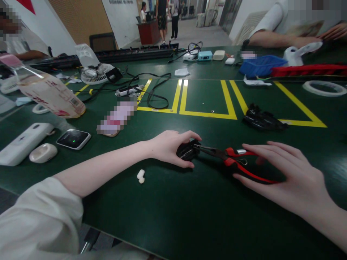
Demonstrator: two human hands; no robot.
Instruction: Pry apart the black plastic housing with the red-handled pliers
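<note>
Can't tell what that black lump (186, 152) is, honestly: the left hand (169, 147) hides part of it. One handle of the pliers (230, 161) slips behind the right hand (300, 177). Phone (119, 117) screen's just blur, red strip (309, 70) gets cut off rightward.

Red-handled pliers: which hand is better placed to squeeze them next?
Probably the right hand: it holds the red-handled pliers, while the left hand holds the black piece near their jaws.
</note>
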